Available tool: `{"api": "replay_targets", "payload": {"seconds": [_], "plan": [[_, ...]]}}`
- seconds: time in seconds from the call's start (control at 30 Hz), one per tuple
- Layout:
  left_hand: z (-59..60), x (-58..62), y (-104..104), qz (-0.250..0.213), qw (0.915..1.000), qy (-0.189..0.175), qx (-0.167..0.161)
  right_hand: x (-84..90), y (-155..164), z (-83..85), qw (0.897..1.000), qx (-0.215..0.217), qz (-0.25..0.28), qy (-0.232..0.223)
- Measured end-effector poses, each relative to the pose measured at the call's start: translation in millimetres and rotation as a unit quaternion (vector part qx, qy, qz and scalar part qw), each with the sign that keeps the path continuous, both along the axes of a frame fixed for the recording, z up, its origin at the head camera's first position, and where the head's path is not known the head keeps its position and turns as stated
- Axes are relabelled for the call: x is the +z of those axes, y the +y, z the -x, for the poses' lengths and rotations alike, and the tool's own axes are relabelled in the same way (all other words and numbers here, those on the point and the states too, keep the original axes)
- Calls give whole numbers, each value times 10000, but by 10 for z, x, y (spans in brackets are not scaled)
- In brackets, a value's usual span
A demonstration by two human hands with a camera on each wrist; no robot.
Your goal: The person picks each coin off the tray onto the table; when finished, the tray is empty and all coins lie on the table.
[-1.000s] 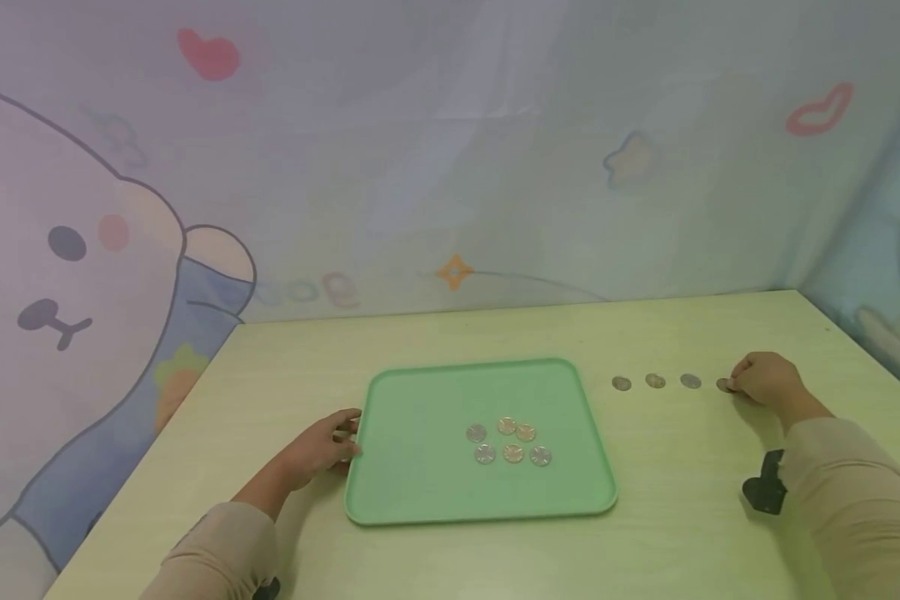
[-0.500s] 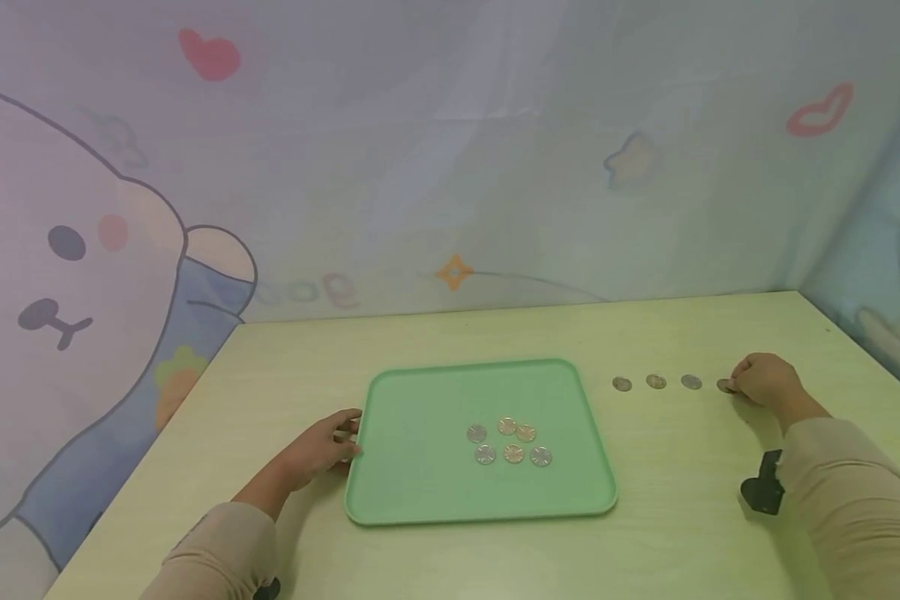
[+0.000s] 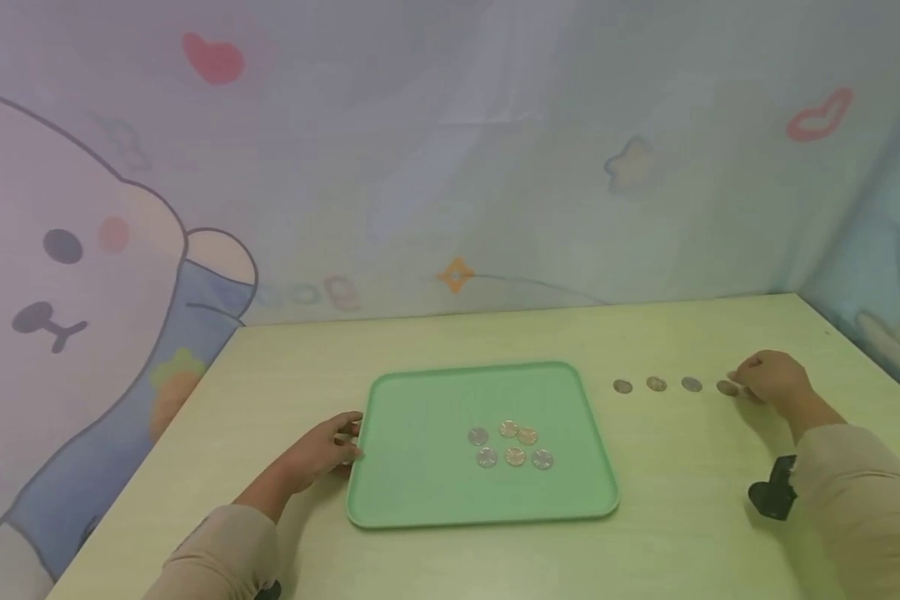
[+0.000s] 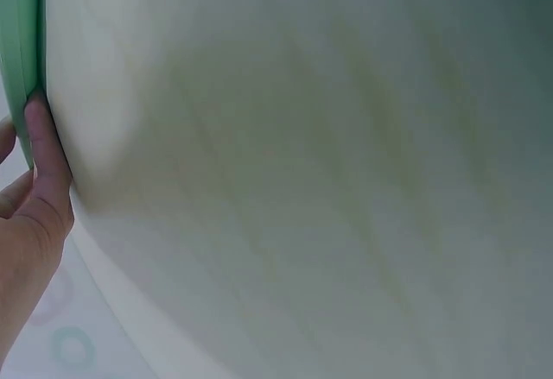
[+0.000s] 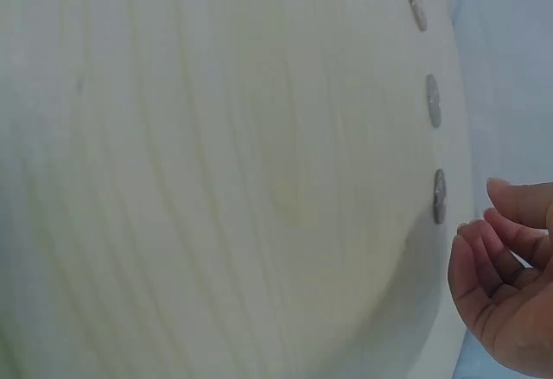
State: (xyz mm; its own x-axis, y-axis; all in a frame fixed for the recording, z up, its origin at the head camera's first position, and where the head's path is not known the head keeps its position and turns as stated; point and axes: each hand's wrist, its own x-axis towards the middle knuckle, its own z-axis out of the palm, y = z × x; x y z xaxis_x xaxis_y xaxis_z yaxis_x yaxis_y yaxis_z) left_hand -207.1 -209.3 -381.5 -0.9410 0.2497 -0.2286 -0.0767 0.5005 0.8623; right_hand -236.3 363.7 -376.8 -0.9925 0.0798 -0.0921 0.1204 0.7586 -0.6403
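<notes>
In the head view, a row of several flat coins [image 3: 692,384] lies on the table to the right of the green tray. My right hand [image 3: 774,379] is just beside the coin at the right end of the row [image 3: 727,388], fingers curled loosely. The right wrist view shows a gap between thumb and fingertips, with nothing held; the nearest coin [image 5: 440,196] lies flat past the fingertips. My left hand [image 3: 318,450] rests against the left edge of the tray [image 3: 412,483], fingers bent and relaxed. In the left wrist view its fingers [image 4: 47,142] touch the tray's outer wall.
Several gold and silver coins [image 3: 515,456] lie on the tray, right of its middle. The pale wooden table [image 3: 682,533] ends at a printed cloth backdrop [image 3: 450,167] at the back. Dark straps or mounts [image 3: 772,492] sit at the wrists.
My right hand has let go of the rightmost coin and drawn slightly to the right, so more of that coin shows. The left hand and tray keep their places.
</notes>
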Motion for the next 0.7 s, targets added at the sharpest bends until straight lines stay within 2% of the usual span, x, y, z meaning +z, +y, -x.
{"api": "replay_targets", "payload": {"seconds": [0.23,0.7], "plan": [[17,32,-27,-25,9999,5,-117,127,-153,-5,9963,197,841,42],[3,31,-8,-81,9999,-25,-106,291,-753,-58,9846,1035,1394,221]]}}
